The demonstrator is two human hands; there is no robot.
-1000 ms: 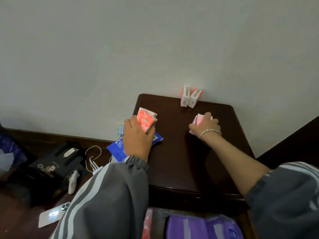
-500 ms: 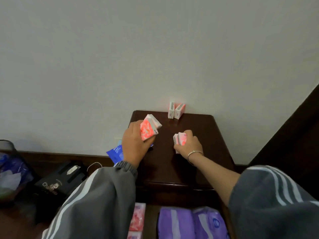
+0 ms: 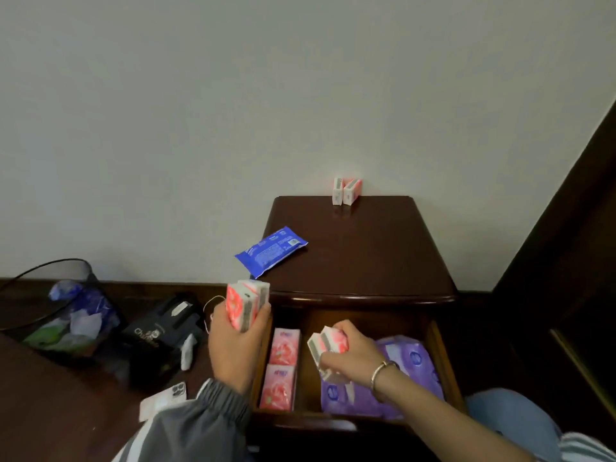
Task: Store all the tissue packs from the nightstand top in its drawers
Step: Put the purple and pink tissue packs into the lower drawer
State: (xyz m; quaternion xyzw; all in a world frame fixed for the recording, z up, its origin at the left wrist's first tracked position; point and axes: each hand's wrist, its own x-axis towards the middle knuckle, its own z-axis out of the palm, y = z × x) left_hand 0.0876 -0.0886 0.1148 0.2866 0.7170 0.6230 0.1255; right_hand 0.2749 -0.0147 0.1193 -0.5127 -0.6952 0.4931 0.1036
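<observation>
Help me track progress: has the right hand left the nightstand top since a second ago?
Yes. The right hand, gripping pink tissue packs, came off the nightstand top toward the person, over the open drawer.

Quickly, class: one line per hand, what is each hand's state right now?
Left hand: closed, grip on a bundle of pink tissue packs.
Right hand: closed, grip on a second pink bundle, over the open drawer.

The nightstand top [image 3: 366, 261] past the fingers is dark, smooth, shiny wood. The tissue packs [image 3: 246, 306] in the fingers of the left hand [image 3: 233, 348] wear glossy plastic. A shiny metal bracelet [image 3: 380, 371] sits behind the right hand [image 3: 350, 358].
</observation>
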